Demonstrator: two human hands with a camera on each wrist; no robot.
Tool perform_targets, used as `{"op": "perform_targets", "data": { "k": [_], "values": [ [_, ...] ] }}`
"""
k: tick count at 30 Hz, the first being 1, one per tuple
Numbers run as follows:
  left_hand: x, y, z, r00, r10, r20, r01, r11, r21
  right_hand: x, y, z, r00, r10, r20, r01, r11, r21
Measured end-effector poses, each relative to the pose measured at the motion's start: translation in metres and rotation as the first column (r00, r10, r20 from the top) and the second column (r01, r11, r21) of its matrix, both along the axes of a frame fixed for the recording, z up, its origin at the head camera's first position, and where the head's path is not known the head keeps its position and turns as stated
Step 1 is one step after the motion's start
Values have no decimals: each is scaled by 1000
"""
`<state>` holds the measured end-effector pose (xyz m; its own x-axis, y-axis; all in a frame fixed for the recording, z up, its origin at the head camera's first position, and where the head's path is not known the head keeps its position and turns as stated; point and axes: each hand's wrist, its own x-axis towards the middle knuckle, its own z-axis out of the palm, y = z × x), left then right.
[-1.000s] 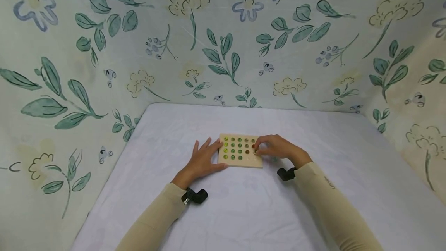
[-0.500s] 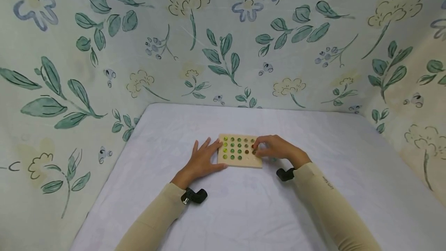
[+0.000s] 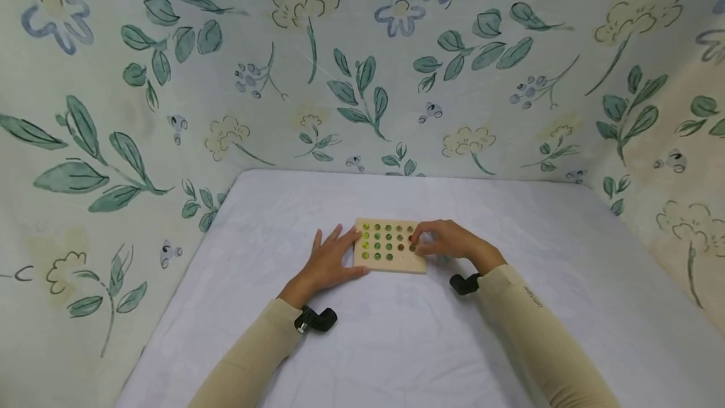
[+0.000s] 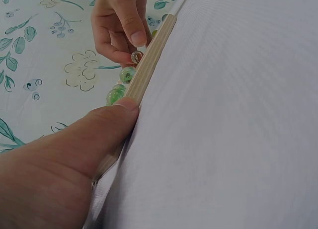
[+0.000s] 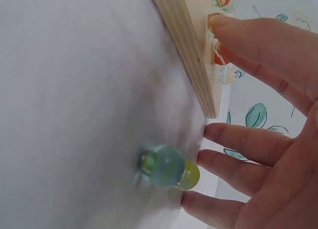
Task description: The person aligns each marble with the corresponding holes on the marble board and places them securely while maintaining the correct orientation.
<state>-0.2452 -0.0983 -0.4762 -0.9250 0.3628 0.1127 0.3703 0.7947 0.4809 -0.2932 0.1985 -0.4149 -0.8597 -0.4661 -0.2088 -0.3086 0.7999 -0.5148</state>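
A pale wooden board with rows of glass marbles lies flat on the white cloth. My left hand spreads along the board's left side, its fingers straight. In the left wrist view the left thumb presses the board's near edge, close to some green marbles. My right hand is over the board's right end. Its thumb and index finger pinch an orange-red marble at the board, partly hidden by the fingers. The other right fingers reach down to the cloth beside the board.
Loose marbles lie on the cloth by the right fingers: a teal marble and a yellow-green marble partly behind it. The cloth-covered table meets a floral fabric wall at the back and sides.
Both hands stay almost where they were, and the board does not move. Only a slight shift of the head view shows.
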Motion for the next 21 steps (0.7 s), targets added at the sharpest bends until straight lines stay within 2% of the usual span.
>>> {"op": "perform_targets", "data": {
  "k": [9,15,21],
  "values": [
    [0,1,-5,1000,5,-10,-5,1000,-3,1,12,-1,999,-17,-33,16,999,-39],
    [-1,1,-4,1000,9,2,-9,1000,-7,2,23,0,997,-70,-42,69,997,-31],
    [-1,-1,-2,1000,2,-5,-2,1000,-3,4,36,1,995,-72,-65,69,997,-41]
  ]
}}
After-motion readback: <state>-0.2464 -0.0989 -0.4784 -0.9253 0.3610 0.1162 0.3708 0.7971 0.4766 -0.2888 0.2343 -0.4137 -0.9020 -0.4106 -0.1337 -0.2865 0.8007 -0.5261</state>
